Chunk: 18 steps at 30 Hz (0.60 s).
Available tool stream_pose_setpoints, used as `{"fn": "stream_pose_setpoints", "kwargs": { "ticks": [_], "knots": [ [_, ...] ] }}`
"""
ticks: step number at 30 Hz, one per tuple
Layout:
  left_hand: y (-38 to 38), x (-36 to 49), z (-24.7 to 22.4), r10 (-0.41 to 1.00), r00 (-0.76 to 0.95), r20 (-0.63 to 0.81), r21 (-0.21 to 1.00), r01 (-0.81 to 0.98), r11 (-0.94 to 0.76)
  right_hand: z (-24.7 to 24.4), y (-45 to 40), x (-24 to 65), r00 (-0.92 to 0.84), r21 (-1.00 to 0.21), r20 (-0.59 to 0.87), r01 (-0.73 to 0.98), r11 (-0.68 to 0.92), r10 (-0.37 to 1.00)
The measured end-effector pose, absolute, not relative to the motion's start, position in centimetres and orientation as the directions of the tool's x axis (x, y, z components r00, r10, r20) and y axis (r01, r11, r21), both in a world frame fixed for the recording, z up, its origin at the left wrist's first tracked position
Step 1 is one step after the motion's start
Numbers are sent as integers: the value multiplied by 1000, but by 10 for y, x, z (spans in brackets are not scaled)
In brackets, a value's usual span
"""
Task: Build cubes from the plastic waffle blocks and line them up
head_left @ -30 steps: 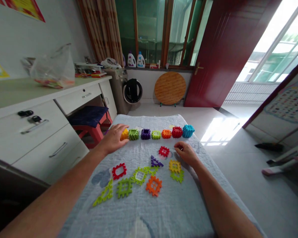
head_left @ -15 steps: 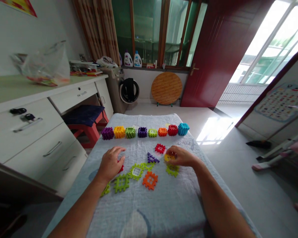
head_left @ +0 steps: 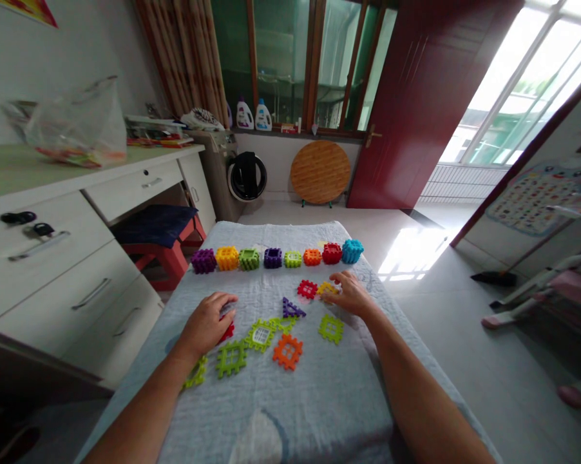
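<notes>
My right hand [head_left: 351, 293] has its fingers on a yellow plastic interlocking piece [head_left: 328, 289], beside a red piece [head_left: 308, 289]. My left hand [head_left: 207, 324] rests with thumb and fingers apart, partly covering another red piece [head_left: 227, 331]. Between the hands lie a purple triangular piece [head_left: 292, 309], a lime piece with a white grid [head_left: 261, 335] and an orange window piece [head_left: 287, 352]. A green square frame [head_left: 231, 358] is near my left wrist, and a lime window piece [head_left: 331, 328] lies below my right hand.
A row of toothed blocks, from a purple one [head_left: 203, 260] to a blue one [head_left: 353, 251], stands along the far part of the cloth-covered table [head_left: 319, 406]. A red stool [head_left: 172, 258] and a white desk [head_left: 53, 258] are on the left.
My right hand has moved away from me with the yellow piece, off the lime window piece and towards the red one. My left hand has shifted slightly. The view has turned a little.
</notes>
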State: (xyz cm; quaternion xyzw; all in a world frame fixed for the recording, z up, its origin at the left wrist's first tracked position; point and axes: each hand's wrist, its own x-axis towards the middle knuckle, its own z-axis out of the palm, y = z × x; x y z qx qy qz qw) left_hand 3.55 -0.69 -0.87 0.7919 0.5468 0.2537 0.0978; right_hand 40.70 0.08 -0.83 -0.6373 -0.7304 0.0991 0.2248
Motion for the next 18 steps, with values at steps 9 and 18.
{"fn": "stream_pose_setpoints", "kwargs": {
  "ticks": [9, 18],
  "knots": [
    [-16, 50, 7, 873, 318, 370, 388, 801, -456, -2, -5, 383, -216, -556, 325, 744, 371, 921],
    [-11, 101, 44, 805, 558, 200, 401, 703, -587, 11, -12, 338, -305, -636, 434, 563, 528, 848]
  ]
}}
